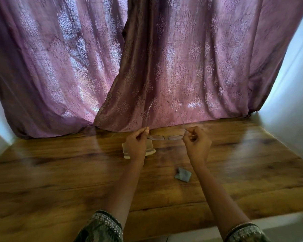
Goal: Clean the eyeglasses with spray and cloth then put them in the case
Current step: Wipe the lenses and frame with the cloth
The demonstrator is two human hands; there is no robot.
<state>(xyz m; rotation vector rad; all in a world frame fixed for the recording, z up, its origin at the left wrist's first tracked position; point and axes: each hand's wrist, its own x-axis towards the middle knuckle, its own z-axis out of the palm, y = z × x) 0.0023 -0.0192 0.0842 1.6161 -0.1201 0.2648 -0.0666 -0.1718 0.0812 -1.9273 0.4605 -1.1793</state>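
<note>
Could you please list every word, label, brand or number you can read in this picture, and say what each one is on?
None: no text can be read anywhere in this view.
Glasses: no marking shows on the frame.
Case: mostly hidden behind the left hand; no label shows.
Cloth: plain grey, no print.
Curtain: only a woven ornament pattern, no letters.

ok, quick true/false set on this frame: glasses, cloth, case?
1. The left hand and right hand each pinch a temple of the eyeglasses. True.
2. The eyeglasses lie in the case. False: both hands hold them; the case sits on the table, partly behind the left hand.
3. The right hand holds the cloth. False: it lies on the table between the forearms.
4. A purple curtain hangs behind the table. True.
</note>
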